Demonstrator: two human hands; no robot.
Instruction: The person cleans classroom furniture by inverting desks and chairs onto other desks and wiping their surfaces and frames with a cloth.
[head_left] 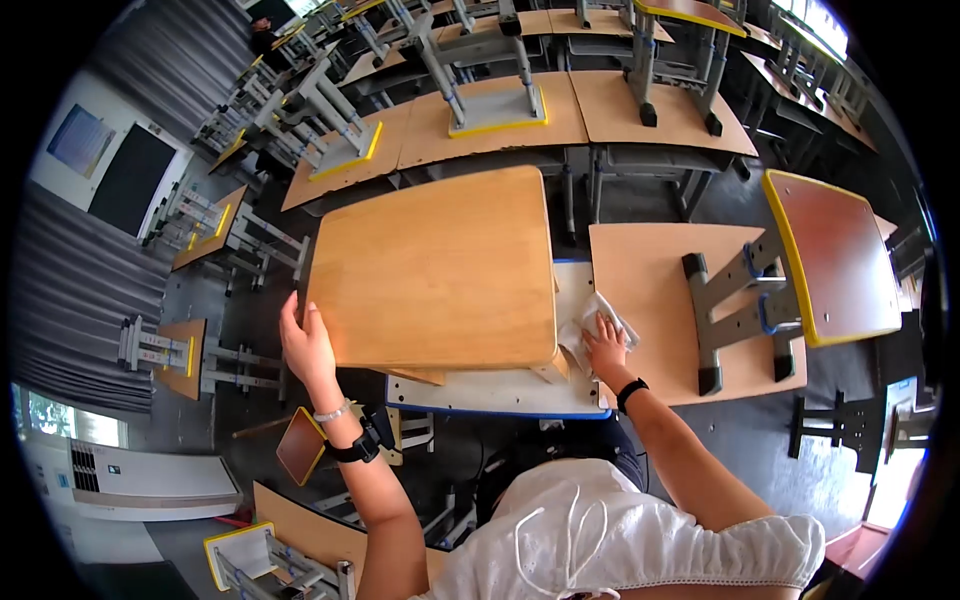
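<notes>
A light wooden stool or small table with a square top stands on a white board with blue edging. My left hand is at the left edge of the wooden top, fingers up and apart; whether it bears on the edge is hard to tell. Right of the wooden top, my right hand presses on a crumpled white cloth, fingers bent over it. The cloth lies where the white board meets the neighbouring tan desk.
An upturned chair with a yellow-edged brown seat rests on the right desk. Behind runs a row of desks with more upturned chairs. To the left are further desks and grey curtains. A white cabinet-like unit is at lower left.
</notes>
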